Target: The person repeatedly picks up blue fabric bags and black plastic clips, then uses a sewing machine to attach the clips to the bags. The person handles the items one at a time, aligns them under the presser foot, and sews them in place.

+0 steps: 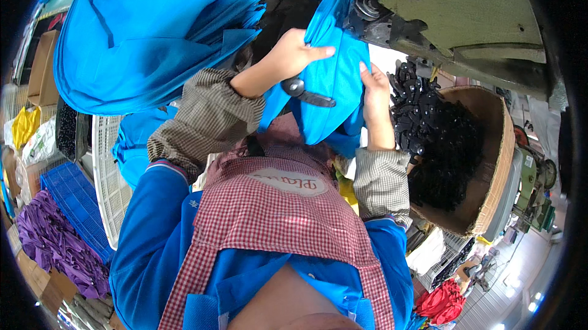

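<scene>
A bright blue fabric piece (334, 94) hangs in folds in front of me, its upper end reaching up under a machine head (367, 8). With my left hand (293, 54) I grip its left side, thumb lying on top and fingers mostly hidden behind the cloth. My right hand (376, 88) pinches the right edge between thumb and fingers. Below my left hand a black strap-like part (315, 98) with a round end lies against the cloth. The far end of the fabric is partly hidden by the machine.
A large blue fabric stack (153, 42) rises at the left. Right of my hands stands a cardboard box (496, 171) of black plastic parts (441, 140). The machine's green body (465, 11) overhangs the upper right. A white crate (107, 177) and purple fabric (58, 241) are at the left.
</scene>
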`<action>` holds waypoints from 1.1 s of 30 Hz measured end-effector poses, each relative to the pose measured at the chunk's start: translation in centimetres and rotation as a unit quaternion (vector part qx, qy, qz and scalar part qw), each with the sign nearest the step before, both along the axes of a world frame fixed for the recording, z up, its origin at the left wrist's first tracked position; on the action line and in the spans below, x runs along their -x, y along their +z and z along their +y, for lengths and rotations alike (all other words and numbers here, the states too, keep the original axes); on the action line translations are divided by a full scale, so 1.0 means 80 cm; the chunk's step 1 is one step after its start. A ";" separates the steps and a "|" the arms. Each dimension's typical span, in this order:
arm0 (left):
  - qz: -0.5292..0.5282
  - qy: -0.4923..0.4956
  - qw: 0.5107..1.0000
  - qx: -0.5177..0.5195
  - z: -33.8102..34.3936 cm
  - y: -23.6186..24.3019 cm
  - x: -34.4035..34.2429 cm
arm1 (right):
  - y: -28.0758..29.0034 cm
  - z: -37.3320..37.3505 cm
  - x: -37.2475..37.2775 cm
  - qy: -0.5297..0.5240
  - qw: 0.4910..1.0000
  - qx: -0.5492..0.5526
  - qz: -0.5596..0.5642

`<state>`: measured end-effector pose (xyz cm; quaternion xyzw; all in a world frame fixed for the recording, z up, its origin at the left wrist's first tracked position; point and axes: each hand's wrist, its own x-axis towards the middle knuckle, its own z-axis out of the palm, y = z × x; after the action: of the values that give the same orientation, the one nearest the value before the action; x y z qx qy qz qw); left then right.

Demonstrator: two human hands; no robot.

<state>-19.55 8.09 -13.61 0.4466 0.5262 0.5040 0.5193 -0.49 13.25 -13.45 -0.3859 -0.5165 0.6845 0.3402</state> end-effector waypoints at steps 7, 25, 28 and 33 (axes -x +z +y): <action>-0.132 0.022 0.991 0.022 0.045 -0.010 -0.007 | -0.040 0.063 0.001 0.021 1.000 -0.005 -0.013; -0.155 0.007 0.988 0.020 0.036 -0.011 0.000 | -0.037 0.051 0.014 -0.008 1.000 -0.016 -0.016; -0.173 0.019 0.984 0.028 0.037 -0.015 -0.002 | -0.047 0.060 0.009 0.037 0.999 -0.029 0.022; -0.190 0.024 0.980 0.052 0.034 -0.019 -0.003 | -0.046 0.059 0.015 -0.006 0.999 0.006 -0.045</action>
<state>-19.32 10.84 -15.14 0.3022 0.4539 0.5639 0.6202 -1.67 18.00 -17.09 -0.4217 -0.5247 0.6676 0.3178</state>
